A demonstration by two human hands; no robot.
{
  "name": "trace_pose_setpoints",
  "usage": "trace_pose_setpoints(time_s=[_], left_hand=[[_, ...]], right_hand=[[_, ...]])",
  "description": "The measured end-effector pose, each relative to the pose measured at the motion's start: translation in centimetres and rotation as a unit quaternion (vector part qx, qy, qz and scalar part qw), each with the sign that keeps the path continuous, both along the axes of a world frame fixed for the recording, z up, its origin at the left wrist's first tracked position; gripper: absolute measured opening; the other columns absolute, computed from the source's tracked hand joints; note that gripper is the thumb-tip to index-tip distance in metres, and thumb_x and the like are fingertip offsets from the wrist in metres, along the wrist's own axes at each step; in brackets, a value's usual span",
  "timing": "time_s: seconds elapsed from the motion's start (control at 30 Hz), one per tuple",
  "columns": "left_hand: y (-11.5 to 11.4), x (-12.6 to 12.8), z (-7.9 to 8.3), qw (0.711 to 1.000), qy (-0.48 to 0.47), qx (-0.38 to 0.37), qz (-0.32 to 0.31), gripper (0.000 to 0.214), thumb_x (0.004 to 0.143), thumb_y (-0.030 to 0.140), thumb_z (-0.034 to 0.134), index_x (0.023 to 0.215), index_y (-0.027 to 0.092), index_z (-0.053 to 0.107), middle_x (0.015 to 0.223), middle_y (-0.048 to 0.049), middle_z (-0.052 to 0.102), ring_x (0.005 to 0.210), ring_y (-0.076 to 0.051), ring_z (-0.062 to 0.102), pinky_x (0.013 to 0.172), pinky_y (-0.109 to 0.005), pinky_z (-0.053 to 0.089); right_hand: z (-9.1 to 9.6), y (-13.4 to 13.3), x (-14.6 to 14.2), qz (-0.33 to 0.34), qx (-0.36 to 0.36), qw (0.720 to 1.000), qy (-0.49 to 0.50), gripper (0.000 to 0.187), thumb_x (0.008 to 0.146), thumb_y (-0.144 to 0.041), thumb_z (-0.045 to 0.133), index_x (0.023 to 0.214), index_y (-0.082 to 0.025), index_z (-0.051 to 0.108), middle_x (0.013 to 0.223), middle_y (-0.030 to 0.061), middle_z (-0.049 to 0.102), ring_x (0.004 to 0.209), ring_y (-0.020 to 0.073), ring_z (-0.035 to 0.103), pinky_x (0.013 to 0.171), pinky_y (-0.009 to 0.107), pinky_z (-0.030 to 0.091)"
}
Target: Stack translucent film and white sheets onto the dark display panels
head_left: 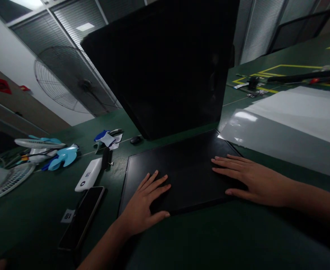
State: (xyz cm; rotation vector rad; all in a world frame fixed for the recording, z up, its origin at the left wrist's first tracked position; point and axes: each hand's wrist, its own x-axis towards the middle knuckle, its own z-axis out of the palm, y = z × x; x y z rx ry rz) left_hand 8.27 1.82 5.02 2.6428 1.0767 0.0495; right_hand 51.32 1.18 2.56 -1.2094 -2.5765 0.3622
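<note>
A flat black panel [187,168] lies on the dark green table [210,240] in front of me. My left hand [145,202] rests flat on its near left part, fingers stretched and slightly apart, thumb at the near edge. My right hand [252,178] lies flat on the panel's right side, fingers pointing left. Neither hand holds anything. Behind the panel a large black board [165,63] stands tilted.
Left of the panel lie a dark phone [83,217], a white power bank [88,174], a small numbered tag [68,215], blue fan blades [62,157] and white fan grilles [11,180]. A grey glossy sheet [280,131] lies at the right. A big fan [66,82] stands behind.
</note>
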Motion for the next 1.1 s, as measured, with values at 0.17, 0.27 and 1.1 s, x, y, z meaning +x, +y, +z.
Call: trace_pose_setpoints(time_s=[0.17,0.27,1.1], left_hand=[[0.1,-0.1,-0.5,1.0,0.001,0.014,0.012,0.071,0.096,0.055,0.069,0.159,0.032,0.048,0.171,-0.0074,0.038,0.161,-0.037,0.024,0.127,-0.071,0.023],[0.1,-0.2,-0.7,1.0,-0.004,0.021,0.009,0.069,0.096,0.054,0.069,0.158,0.033,0.048,0.171,-0.0063,0.039,0.161,-0.036,0.025,0.127,-0.071,0.023],[0.0,-0.2,-0.7,0.999,-0.012,0.035,0.014,0.067,0.101,0.042,0.062,0.163,0.031,0.04,0.17,-0.0069,0.04,0.161,-0.033,0.027,0.129,-0.067,0.025]], right_hand=[[-0.6,2.3,3.2,-0.232,0.14,0.962,-0.044,0.065,0.105,-0.053,0.046,0.158,-0.015,0.05,0.165,0.0178,0.041,0.154,0.0408,0.036,0.125,0.066,0.03],[-1.9,3.3,5.1,-0.318,0.135,0.934,-0.09,0.078,0.105,-0.061,0.04,0.155,-0.002,0.048,0.162,0.0291,0.041,0.152,0.047,0.036,0.123,0.066,0.033],[-0.4,-2.2,-3.1,-0.223,0.118,0.964,-0.078,0.081,0.101,-0.073,0.039,0.155,-0.013,0.054,0.157,0.0197,0.053,0.143,0.0398,0.052,0.116,0.062,0.046]])
